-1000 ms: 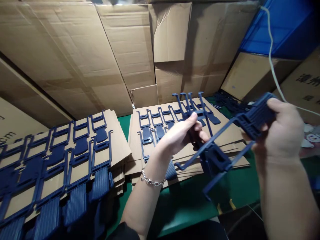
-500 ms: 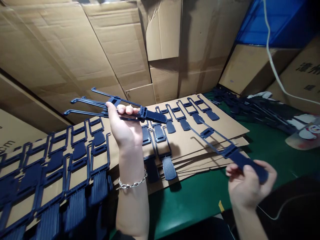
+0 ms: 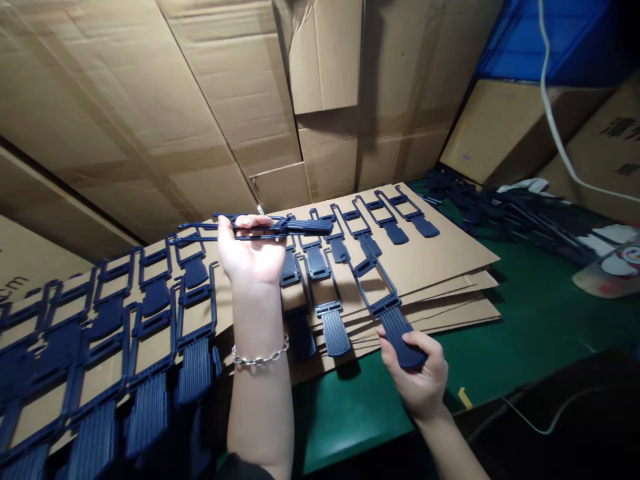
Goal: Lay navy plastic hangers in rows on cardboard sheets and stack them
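Note:
My left hand [image 3: 253, 250], palm up with a chain bracelet at the wrist, is wrapped round several dark blue plastic frames [image 3: 310, 227] above the cardboard. My right hand [image 3: 417, 370] pinches the ribbed end of one blue frame [image 3: 395, 327] at the front edge of the cardboard sheets [image 3: 440, 267]. The far end of that frame reaches over the sheets, close to another frame [image 3: 335, 330] lying on them. More such frames [image 3: 195, 360] lie in rows at the left, and some [image 3: 425, 225] at the back right.
Cardboard boxes [image 3: 230, 87] stand behind the sheets. On the green table [image 3: 530, 280] at the right lie a pile of dark parts [image 3: 520, 217] and a printed bag [image 3: 610, 270]. A white cable [image 3: 550, 120] hangs by a blue bin [image 3: 545, 40].
My right hand has moved left with its frame, which now shows its ribbed face over the sheets. The frames in my left hand have tilted nearly level and lie closer together.

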{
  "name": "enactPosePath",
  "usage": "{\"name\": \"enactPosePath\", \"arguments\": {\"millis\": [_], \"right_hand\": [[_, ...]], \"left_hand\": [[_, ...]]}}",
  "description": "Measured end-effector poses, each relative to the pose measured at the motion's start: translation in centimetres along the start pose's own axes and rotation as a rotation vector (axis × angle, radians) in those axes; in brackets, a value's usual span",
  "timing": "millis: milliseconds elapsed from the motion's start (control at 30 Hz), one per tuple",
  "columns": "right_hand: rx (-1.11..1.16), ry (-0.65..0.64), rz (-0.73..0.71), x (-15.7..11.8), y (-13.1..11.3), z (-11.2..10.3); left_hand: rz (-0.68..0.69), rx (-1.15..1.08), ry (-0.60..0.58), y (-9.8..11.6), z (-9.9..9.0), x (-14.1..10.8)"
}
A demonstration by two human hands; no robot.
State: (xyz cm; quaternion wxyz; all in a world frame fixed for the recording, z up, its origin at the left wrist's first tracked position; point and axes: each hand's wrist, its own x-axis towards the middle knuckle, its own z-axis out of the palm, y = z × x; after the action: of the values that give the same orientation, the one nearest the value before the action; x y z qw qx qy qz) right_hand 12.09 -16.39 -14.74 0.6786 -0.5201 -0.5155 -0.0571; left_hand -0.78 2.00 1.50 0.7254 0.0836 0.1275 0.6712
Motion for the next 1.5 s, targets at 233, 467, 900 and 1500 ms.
{"name": "enactPosePath", "arguments": {"millis": [233,467,900,1500], "right_hand": [[-0.082,-0.028,-0.018,-0.2,0.2,0.6],[-0.138,-0.14,-0.12,-0.6,0.4,1.0],[-0.066,-0.106,-0.081,-1.2,0.6,1.2],[-0.141,-0.174,0.269,-0.7,0.5,0.5]], "left_hand": [[-0.028,-0.003,0.031,-0.4,0.0,0.0],[-0.002,0.002,0.07,-0.4,0.0,0.1],[-0.063,0.01,0.071,-1.2,-0.1,0.3],[-0.12,0.062,0.011,-1.7,-0.2,0.4]]}}
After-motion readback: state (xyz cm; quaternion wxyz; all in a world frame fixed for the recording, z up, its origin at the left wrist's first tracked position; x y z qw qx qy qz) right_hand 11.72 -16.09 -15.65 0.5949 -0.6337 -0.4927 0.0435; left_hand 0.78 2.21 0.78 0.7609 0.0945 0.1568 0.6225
